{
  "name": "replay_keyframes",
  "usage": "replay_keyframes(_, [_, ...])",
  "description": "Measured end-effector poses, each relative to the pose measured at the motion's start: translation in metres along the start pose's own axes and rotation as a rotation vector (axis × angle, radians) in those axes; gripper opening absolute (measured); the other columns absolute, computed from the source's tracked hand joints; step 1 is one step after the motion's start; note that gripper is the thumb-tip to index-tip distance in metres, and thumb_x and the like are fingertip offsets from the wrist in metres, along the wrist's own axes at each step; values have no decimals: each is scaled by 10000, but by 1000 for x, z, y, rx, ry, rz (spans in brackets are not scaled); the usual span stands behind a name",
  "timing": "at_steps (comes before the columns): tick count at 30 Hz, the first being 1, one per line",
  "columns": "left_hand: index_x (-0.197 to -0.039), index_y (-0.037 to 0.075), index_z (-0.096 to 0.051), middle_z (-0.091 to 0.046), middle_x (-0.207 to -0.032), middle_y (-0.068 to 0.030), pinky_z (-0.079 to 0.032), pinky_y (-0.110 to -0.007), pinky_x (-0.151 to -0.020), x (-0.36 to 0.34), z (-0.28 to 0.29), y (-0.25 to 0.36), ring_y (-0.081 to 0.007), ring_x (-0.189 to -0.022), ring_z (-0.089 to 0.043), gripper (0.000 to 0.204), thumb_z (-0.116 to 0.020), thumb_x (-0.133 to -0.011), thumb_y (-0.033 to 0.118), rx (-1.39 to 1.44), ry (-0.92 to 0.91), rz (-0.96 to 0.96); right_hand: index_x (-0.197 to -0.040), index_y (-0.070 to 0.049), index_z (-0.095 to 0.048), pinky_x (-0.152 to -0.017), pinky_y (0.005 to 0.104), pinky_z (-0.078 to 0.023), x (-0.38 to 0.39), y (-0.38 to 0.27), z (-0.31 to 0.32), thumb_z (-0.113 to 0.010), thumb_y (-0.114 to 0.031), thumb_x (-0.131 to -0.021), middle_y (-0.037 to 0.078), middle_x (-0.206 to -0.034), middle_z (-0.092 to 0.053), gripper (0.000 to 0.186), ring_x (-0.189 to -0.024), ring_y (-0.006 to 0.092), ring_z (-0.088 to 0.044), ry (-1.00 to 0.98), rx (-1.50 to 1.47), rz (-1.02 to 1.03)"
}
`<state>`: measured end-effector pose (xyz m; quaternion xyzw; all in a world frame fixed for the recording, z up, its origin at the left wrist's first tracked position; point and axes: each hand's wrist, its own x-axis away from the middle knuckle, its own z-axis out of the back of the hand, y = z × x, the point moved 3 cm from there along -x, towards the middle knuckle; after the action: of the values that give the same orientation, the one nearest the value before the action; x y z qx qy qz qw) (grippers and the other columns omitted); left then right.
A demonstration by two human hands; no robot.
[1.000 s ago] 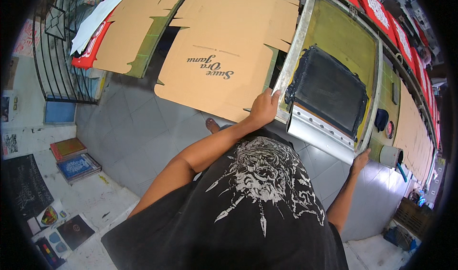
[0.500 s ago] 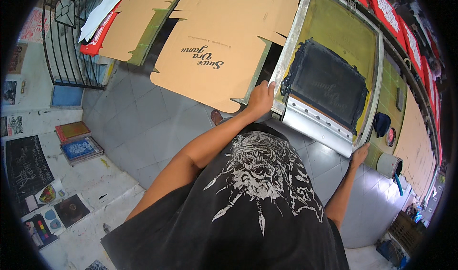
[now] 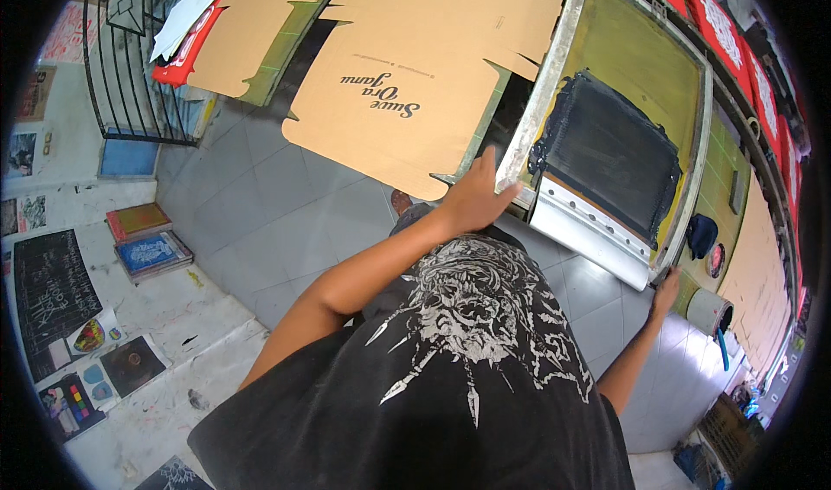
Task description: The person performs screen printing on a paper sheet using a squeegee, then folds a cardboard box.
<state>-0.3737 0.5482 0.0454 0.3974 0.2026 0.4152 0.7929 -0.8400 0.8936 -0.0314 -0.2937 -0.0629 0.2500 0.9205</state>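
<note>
In front of me, right of centre, lies a screen printing frame (image 3: 705,100) with yellow-green mesh and a block of black ink (image 3: 606,148). A silver squeegee (image 3: 589,232) with a row of holes rests across its near end. My left hand (image 3: 472,197) is at the frame's near left corner, thumb and forefinger stretched apart on either side of the rim; its other fingers are partly hidden. My right hand (image 3: 665,293) holds the near right corner, its fingers mostly hidden. Left of the frame lies a tan cardboard sheet (image 3: 381,135) with dark lettering.
Further left is another cardboard sheet (image 3: 251,31) on a green board. A dark blue cloth (image 3: 702,235), a round tub (image 3: 708,310) and more cardboard (image 3: 757,256) are to the right. Red printed pieces (image 3: 718,22) line the far side. Small screens (image 3: 152,252) lie at left.
My left hand has loosened from the frame's left rim and drawn back slightly, its fingers spreading. My right hand stays at its corner. The whole view has shifted a little.
</note>
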Motion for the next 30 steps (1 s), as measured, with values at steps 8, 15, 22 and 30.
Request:
replay_keyframes(8, [-1169, -28, -464, -512, -1090, -136, -390, -420, -953, 93, 156, -193, -275, -1044, -482, 546, -706, -832, 328, 220, 885, 637, -1278, 27, -526, -938, 361, -439, 138, -107, 39, -387, -322, -1013, 195, -1222, -580, 460, -1101, 284, -571, 384, -89, -73])
replay_keyframes(15, [-1167, 53, -507, -619, -1042, -50, -521, -285, -748, 63, 182, -223, -151, -893, -618, 274, -600, -937, 169, 1330, 327, 678, -1259, -9, -547, -833, 331, -463, 268, -181, -56, -464, -242, -985, 134, -1145, -600, 369, -984, 217, -576, 292, -156, -246])
replay_keyframes(22, [-1249, 27, -440, -565, -1210, -115, -513, -401, -913, 47, 242, -189, -233, -1097, -584, 288, -491, -974, 98, 1480, 314, 372, -1139, -53, -603, -824, 320, -464, 379, -305, -148, -564, -103, -911, 113, -1128, -591, 237, -982, 221, -575, 36, -152, -28])
replay_keyframes(30, [-1236, -38, -506, -586, -1163, -111, -512, -347, -851, 68, 374, -211, -200, -1043, -582, 350, -563, -926, 113, 1155, 380, 72, -1078, -16, -622, -788, 305, -501, 460, -374, -163, -607, -33, -843, 117, -1076, -601, 236, -908, 200, -603, 91, -366, 58])
